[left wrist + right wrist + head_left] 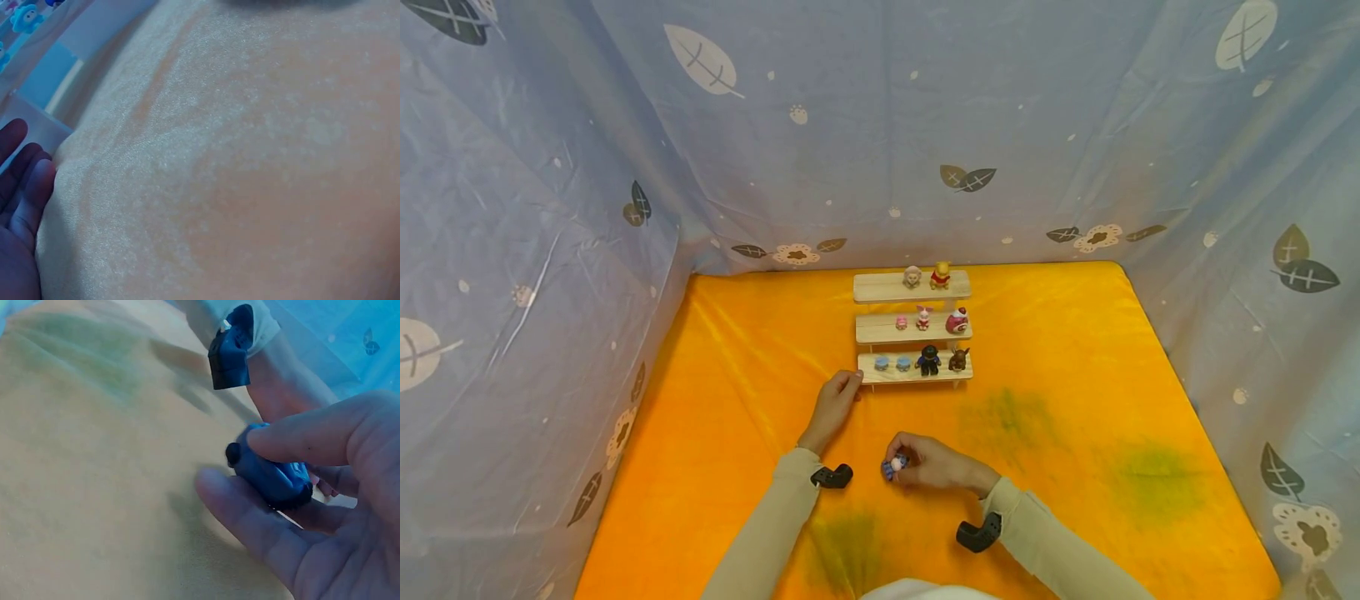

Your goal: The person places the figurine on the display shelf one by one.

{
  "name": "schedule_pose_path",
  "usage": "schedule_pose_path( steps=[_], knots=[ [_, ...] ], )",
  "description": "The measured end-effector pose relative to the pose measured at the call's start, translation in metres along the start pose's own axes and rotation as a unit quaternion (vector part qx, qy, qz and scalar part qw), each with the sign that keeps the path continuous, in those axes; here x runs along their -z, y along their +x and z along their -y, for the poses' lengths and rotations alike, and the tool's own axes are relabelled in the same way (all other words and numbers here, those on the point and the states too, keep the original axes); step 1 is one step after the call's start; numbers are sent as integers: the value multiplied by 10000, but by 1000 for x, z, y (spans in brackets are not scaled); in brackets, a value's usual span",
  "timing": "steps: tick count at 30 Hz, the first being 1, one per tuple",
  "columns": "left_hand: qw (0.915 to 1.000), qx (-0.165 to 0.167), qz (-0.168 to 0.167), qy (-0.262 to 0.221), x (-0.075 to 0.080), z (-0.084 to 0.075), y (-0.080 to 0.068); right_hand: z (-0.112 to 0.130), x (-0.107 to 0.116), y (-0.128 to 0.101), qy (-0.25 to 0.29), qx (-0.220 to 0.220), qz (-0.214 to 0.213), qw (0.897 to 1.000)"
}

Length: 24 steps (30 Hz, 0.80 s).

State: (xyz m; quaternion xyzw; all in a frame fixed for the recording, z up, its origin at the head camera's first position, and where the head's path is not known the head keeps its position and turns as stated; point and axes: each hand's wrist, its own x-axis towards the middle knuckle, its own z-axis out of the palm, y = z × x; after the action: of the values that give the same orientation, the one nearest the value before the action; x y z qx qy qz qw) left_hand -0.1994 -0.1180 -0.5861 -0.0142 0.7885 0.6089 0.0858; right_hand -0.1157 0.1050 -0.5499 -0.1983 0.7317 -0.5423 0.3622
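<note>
Right hand (934, 465) pinches a small blue toy figure (895, 466) above the orange tabletop (1075, 433); left hand (835, 406), fingers relaxed, steadies the three-tier wooden shelf (914, 367) at its lower left corner.

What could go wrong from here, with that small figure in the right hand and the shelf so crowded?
1. The right hand only pinches the small blue figure between fingertips, so it could slip onto the orange cloth.
2. The wooden shelf tiers are narrow and crowded; a nudge might topple figures.
3. The left hand touches the shelf's corner and could shift it.
</note>
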Motion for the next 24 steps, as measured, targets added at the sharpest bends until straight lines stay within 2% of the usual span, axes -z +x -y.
schedule_pose_path(
  steps=[3,7,11,16,19,24],
  knots=[
    [10000,-33,0,-19,0,0,0,1,0,0,216,-23,-92,9997],
    [10000,-61,-13,-71,-1,0,0,2,1,1,289,202,-215,9991],
    [9999,-67,-52,-63,-2,0,0,3,4,3,664,434,-233,9966],
    [9999,22,-124,25,-4,-2,-2,4,6,2,1051,433,-265,9932],
    [9999,92,-78,32,-4,-11,-7,6,6,2,1251,291,-451,9907],
    [10000,29,63,-15,1,-37,-19,10,7,4,1571,170,-928,9831]
  ],
)
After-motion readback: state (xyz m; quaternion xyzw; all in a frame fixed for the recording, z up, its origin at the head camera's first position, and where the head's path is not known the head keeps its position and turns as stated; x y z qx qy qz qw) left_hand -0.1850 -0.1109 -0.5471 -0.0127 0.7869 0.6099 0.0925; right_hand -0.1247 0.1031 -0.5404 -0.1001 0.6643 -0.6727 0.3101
